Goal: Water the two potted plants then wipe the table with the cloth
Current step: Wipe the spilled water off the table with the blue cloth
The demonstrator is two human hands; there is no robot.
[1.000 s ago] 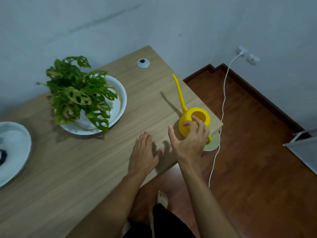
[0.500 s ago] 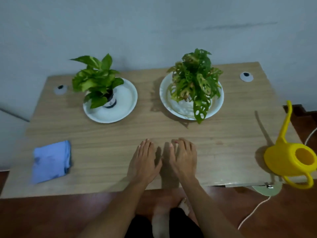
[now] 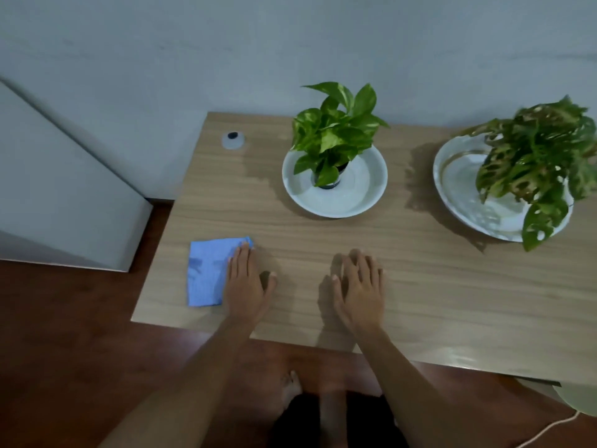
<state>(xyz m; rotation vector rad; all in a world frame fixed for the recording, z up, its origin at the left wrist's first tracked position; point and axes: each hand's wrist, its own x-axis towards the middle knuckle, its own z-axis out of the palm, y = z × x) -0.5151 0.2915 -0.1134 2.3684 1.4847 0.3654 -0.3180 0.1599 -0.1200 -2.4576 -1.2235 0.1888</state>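
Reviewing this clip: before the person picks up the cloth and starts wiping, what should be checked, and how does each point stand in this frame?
1. Left hand on the blue cloth: ok, its fingers overlap the cloth's right edge, open, no grasp yet.
2. Right hand free: ok, flat on the table, holding nothing.
3. Cloth fully on the table: ok, near the front left corner.
4. Wiping path: ok in front; the two plant saucers occupy the back.
5. Plants watered: cannot tell for certain; the right saucer shows a wet sheen.
6. Watering can out of the way: cannot tell, not in view.
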